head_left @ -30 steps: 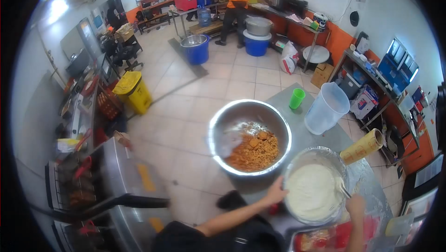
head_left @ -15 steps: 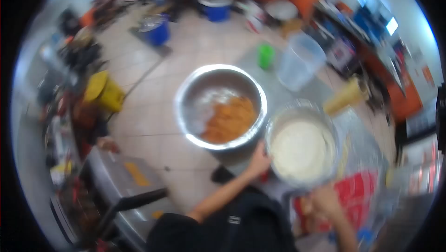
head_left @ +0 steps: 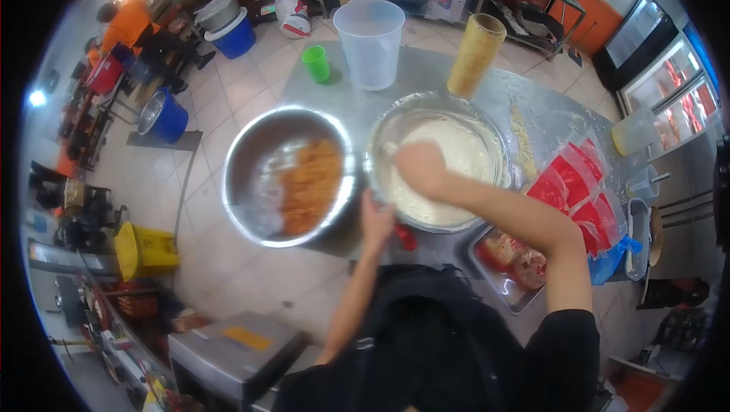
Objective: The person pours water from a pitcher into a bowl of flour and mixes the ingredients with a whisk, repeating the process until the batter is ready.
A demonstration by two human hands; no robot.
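A large bowl (head_left: 502,146) of creamy pale batter (head_left: 460,191) stands on the steel table in front of me, with clear film around its rim. My left hand (head_left: 376,218) is closed at its near-left rim. Over the batter is my right hand (head_left: 420,167), closed and blurred; its fingertips and anything in them are hidden. To the left sits a wide steel bowl (head_left: 251,161) with orange crumbly coating (head_left: 313,180) in it. Raw meat (head_left: 525,266) lies in a metal tray (head_left: 518,309) beneath my right forearm. A small red thing (head_left: 405,237) shows beside my left hand.
Behind the bowls stand a green cup (head_left: 316,64), a clear plastic bucket (head_left: 369,43) and a roll of film (head_left: 477,55). Red plastic packs (head_left: 574,191) lie on the right. A person in orange (head_left: 129,28) bends at the far left. A yellow bin (head_left: 144,251) stands on the floor.
My right hand has moved from beside the meat tray up and left to over the batter. My left hand stays at the batter bowl's rim. The camera view has turned.
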